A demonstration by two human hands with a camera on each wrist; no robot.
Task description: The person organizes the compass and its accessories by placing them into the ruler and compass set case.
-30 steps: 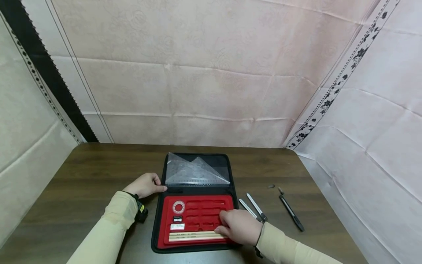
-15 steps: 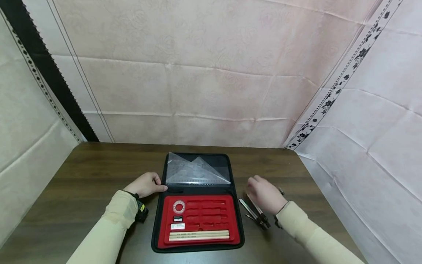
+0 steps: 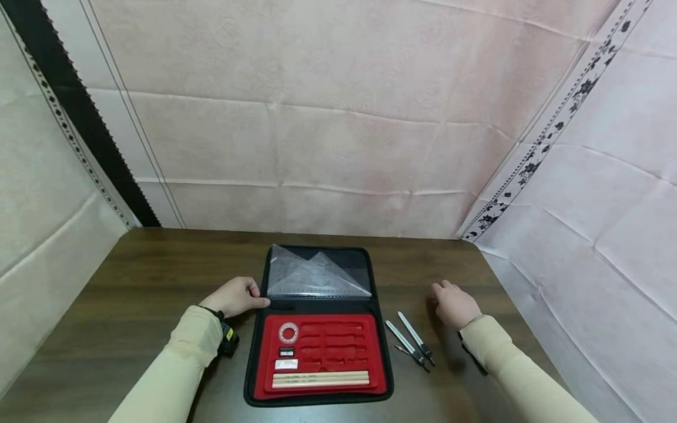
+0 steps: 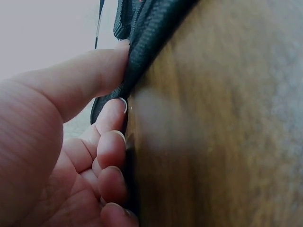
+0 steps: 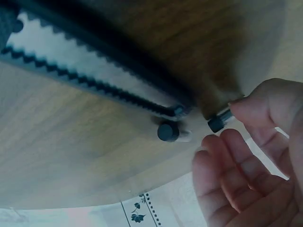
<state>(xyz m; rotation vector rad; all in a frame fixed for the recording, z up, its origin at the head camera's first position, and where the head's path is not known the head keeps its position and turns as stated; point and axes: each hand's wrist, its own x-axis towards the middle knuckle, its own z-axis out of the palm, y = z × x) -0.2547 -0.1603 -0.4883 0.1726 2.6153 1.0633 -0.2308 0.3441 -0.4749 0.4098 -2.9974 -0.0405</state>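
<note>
Pale wrinkled sheeting walls in a dark wooden table [image 3: 132, 282]. On it lies an open zip case [image 3: 317, 326] with a red tray; two pencils, a ring and an eraser sit in it, and the long slots are vacant. My left hand [image 3: 235, 296] pinches the case edge between thumb and curled fingers. My right hand [image 3: 452, 304] reaches a small black capped piece [image 5: 220, 120], thumb touching it, fingers loose. A second small piece [image 5: 168, 131] lies just beyond the fingertips. I judge the dividers [image 3: 409, 341], beside the case, remain unstowed.
</note>
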